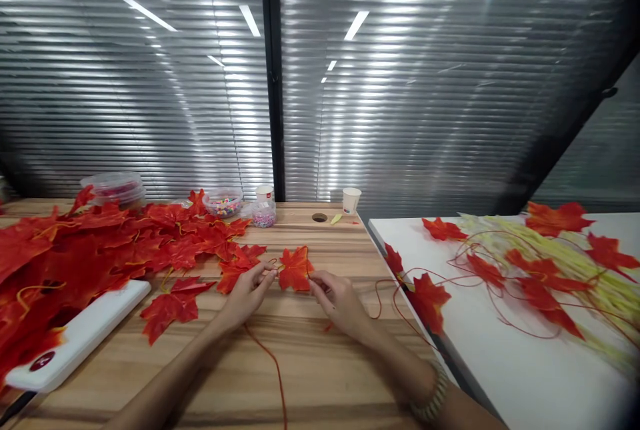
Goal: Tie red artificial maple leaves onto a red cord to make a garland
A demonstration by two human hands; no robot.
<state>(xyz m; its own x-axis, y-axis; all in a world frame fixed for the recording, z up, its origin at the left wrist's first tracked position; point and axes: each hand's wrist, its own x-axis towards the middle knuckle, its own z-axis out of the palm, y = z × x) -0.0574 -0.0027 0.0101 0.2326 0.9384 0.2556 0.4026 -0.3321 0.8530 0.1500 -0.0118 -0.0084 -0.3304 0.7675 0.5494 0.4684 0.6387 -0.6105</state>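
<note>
A red-orange artificial maple leaf (296, 270) is between my hands above the wooden table (320, 377). My left hand (250, 290) is closed in a pinch at the leaf's stem, on its left side. At the leaf's right edge, my right hand (337, 297) pinches a thin red cord, part of which loops up over the leaf. More red cord (273, 357) runs from beneath my left hand toward the table's front edge. Another leaf (233, 271) lies just left of my left hand.
Many red leaves (100, 237) cover the left side, partly over a white device (85, 337). Bead containers (223, 203) and paper cups (351, 201) stand at the back. On the right, a white table (480, 350) holds corded leaves and yellow strands (545, 250).
</note>
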